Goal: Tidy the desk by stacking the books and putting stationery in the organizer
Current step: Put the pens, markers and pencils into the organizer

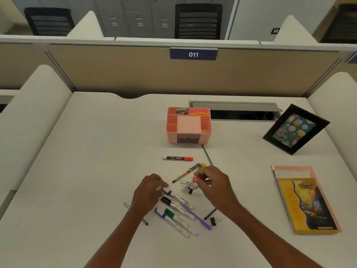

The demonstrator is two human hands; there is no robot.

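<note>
A pink organizer (pixel 189 135) stands at the desk's middle back, with a stapler and a yellow item in its rear compartments. Several pens and markers (pixel 178 213) lie in a loose pile near the front. My left hand (pixel 148 192) grips the end of a white marker with a blue band (pixel 173 195) in that pile. My right hand (pixel 211 183) pinches a small red-tipped item over a heap of binder clips (pixel 188 188). A red-capped black marker (pixel 178 158) lies alone nearer the organizer. Two stacked books (pixel 307 200) lie at the right.
A black picture frame (pixel 295 129) leans at the back right beside an open cable tray (pixel 241 111). A black binder clip (pixel 214 221), a thin black stick (pixel 207 154) and a pencil (pixel 127 206) lie on the white desk (pixel 87 161). Padded dividers flank both sides.
</note>
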